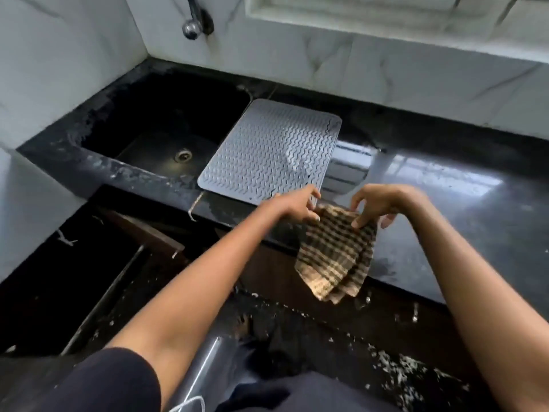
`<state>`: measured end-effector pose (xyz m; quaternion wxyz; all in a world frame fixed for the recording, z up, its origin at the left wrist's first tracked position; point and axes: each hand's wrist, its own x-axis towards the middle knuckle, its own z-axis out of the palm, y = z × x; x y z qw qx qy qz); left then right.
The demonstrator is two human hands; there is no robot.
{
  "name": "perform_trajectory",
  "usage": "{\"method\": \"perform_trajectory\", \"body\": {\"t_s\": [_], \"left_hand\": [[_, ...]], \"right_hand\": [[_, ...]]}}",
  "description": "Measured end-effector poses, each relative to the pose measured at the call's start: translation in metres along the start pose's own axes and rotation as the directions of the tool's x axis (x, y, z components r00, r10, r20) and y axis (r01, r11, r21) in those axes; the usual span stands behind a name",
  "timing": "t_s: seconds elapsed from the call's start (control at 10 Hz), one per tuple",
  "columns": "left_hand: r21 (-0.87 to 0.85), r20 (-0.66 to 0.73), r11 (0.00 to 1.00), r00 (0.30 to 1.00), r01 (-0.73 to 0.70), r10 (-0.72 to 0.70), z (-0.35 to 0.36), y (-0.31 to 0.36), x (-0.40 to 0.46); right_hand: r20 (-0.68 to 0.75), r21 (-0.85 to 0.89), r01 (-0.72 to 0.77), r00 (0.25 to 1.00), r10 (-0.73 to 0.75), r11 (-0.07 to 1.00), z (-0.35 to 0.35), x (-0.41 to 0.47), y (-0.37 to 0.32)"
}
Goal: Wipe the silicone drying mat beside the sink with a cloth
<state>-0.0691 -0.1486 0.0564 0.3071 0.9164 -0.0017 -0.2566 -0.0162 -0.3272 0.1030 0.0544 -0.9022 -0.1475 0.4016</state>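
Note:
A grey ribbed silicone drying mat (267,150) lies flat on the black counter, just right of the sink (160,138). A brown and beige checked cloth (335,257) hangs folded over the counter's front edge, below the mat's near right corner. My left hand (297,208) pinches the cloth's upper left corner. My right hand (374,206) pinches its upper right edge with curled fingers. Both hands hover close to the mat's front edge, not on it.
The glossy black counter (445,185) runs to the right of the mat. A metal tap (193,22) hangs from the white marble wall above the sink. Dark cabinet fronts (142,233) and a littered floor lie below the counter edge.

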Motion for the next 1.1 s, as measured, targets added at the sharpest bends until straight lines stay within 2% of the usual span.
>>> {"method": "perform_trajectory", "body": {"t_s": [0.1, 0.2, 0.3, 0.4, 0.6, 0.7, 0.8, 0.9, 1.0, 1.1], "left_hand": [[0.406, -0.241, 0.914, 0.963, -0.017, 0.125, 0.054, -0.009, 0.0], [0.529, -0.214, 0.825, 0.909, -0.2, 0.357, 0.083, -0.018, 0.002], [0.624, -0.156, 0.753, 0.911, -0.209, 0.381, 0.094, -0.032, 0.001], [0.618, -0.109, 0.758, 0.932, -0.21, 0.347, 0.094, -0.047, -0.004], [0.622, -0.151, 0.762, 0.927, -0.182, 0.344, 0.091, -0.055, -0.004], [0.63, -0.129, 0.757, 0.937, -0.176, 0.325, 0.09, -0.052, -0.005], [0.602, -0.094, 0.778, 0.951, -0.182, 0.296, 0.081, -0.044, -0.009], [0.396, -0.032, 0.901, 0.978, -0.176, 0.205, 0.059, -0.023, -0.009], [0.315, -0.003, 0.943, 0.993, -0.11, 0.117, 0.005, 0.008, 0.002], [0.374, 0.07, 0.922, 0.995, -0.098, 0.077, -0.046, 0.033, 0.003]], "right_hand": [[-0.453, -0.079, -0.015, 0.891, -0.023, 0.997, 0.054, 0.015, 0.018], [-0.646, 0.104, 0.212, 0.757, -0.096, 0.972, 0.113, 0.019, 0.014], [-0.65, -0.058, 0.2, 0.736, -0.189, 0.978, 0.163, 0.023, 0.012], [-0.677, -0.143, 0.13, 0.71, -0.193, 0.981, 0.186, 0.03, 0.015], [-0.675, -0.169, 0.136, 0.706, -0.215, 0.976, 0.182, 0.043, 0.01], [-0.668, -0.188, 0.129, 0.71, -0.223, 0.974, 0.182, 0.043, 0.01], [-0.611, -0.173, 0.139, 0.761, -0.217, 0.975, 0.172, 0.04, 0.009], [-0.39, -0.224, 0.137, 0.895, -0.218, 0.965, 0.145, 0.03, 0.005], [-0.089, -0.387, 0.132, 0.98, -0.18, 0.913, 0.079, 0.017, -0.01], [0.114, -0.441, 0.218, 0.976, -0.187, 0.87, 0.021, -0.001, -0.029]]}}
